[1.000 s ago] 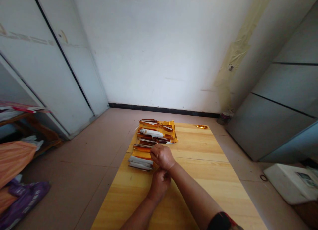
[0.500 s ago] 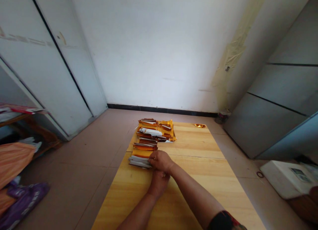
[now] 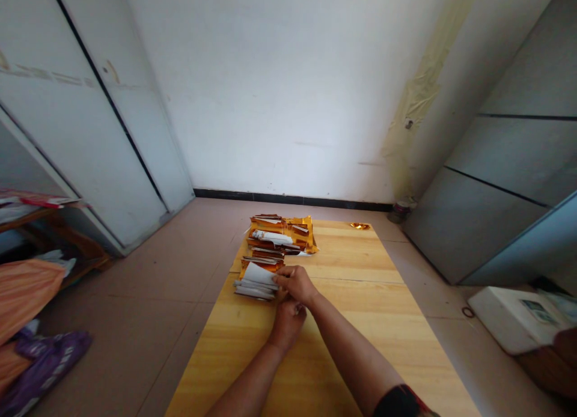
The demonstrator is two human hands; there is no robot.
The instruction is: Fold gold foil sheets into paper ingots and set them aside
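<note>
While a person is working at a long table, the right hand (image 3: 295, 285) is lying across the left, its fingers (image 3: 279, 278) nearly straight and touching the edge of a white paper sheet (image 3: 258, 275) on top of a small stack of white and gold paper slips (image 3: 255, 291). Whether those fingers are actually gripping the sheet, I cannot tell. The left hand (image 3: 287, 325) is tucked just beneath the right, with its fingers mostly hidden, so I cannot tell how far open they are or what they have hold of, though they are right beside the stack.

That stack is sitting near the middle of the wooden table (image 3: 324, 345), left of centre. Just beyond it, a bigger pile of folded gold foil packets (image 3: 279, 235) is lying on the table, and a small gold foil scrap (image 3: 359, 226) is resting near the far edge. A dark patterned sleeve (image 3: 401, 402) is showing on the right arm. Off to the right, a white box (image 3: 514, 318) is sitting low beside the table, while an orange bag (image 3: 22, 297) and a purple bag (image 3: 45, 363) are lying to the left.
</note>
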